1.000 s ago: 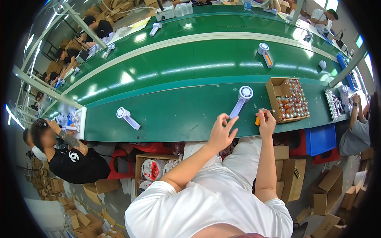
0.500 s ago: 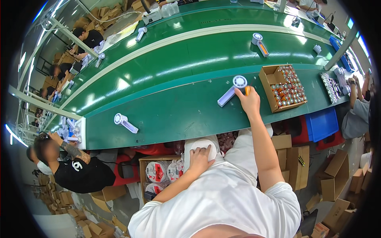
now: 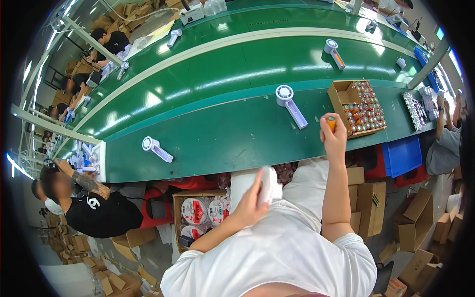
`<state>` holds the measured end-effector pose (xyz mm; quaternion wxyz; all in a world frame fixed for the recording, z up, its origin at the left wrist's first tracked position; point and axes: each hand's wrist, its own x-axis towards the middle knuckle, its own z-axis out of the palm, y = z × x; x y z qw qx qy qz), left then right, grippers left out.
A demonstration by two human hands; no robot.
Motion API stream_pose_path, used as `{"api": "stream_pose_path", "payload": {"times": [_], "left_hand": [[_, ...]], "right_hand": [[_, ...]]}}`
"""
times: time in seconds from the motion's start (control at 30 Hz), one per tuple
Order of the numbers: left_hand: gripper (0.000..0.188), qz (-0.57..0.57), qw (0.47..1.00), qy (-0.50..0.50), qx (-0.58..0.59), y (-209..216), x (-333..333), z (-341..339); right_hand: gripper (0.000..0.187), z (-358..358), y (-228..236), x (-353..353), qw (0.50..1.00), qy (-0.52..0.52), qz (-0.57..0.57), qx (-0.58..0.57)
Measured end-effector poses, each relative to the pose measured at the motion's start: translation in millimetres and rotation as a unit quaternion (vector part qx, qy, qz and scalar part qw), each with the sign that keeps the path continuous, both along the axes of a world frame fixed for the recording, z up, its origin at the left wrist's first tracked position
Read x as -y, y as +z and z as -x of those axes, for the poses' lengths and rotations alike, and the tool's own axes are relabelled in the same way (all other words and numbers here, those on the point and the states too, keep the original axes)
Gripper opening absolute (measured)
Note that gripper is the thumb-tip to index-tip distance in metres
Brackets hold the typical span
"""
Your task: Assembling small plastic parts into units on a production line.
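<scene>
My right hand [image 3: 334,133] is closed around an orange cylindrical battery [image 3: 331,122], its end showing at the top of the fist above the green worktable [image 3: 222,131]. To the left, apart from it, lies a white handheld fan [image 3: 297,115] with its handle channel uncovered and pointing toward lower right. Over my lap, my left hand [image 3: 251,202] grips a thick white disc [image 3: 268,187], tilted on edge and slightly blurred; its exact kind is unclear. Right of my right hand stands a cardboard box [image 3: 340,110] with several orange batteries [image 3: 363,111] standing in it.
Another open-handled fan [image 3: 157,149] lies at the left. On the green conveyor [image 3: 213,79] rests a fan with an orange battery [image 3: 335,54] in its handle. Blue bin [image 3: 402,154] hangs right, below table height. Box of round packages [image 3: 197,212] sits by my left leg. Co-workers sit left and right.
The fan near my right hand has turned, its handle swinging from lower left to lower right. My right hand has moved right, away from it. My left hand has tipped the white disc up.
</scene>
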<state>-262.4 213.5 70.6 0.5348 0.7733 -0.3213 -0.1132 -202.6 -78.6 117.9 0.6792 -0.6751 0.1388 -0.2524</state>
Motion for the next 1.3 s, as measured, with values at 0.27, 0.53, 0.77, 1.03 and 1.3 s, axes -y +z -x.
{"api": "stream_pose_path", "payload": {"times": [0.27,0.53,0.77,1.03,1.3], "left_hand": [[0.084,0.047,0.967,0.097,0.230,58.2,42.0,-51.1],[0.083,0.116,0.980,0.091,0.133,48.0,62.3,-50.3],[0.038,0.390,0.847,0.139,-0.332,14.5,70.9,-68.0],[0.032,0.463,0.854,0.139,-0.190,46.7,30.6,-111.8],[0.060,0.185,0.967,0.177,-0.018,24.0,47.3,-87.7]], "right_hand": [[0.018,54.0,53.0,-60.9,0.986,0.155,-0.053,0.030],[0.013,62.4,41.0,-84.8,0.977,0.161,0.126,-0.062],[0.019,46.8,5.5,-73.6,0.790,0.133,0.505,0.321],[0.030,77.7,-45.4,-43.7,0.918,0.137,0.285,-0.240],[0.016,74.3,-15.8,-8.2,0.963,0.188,0.019,-0.191]]}}
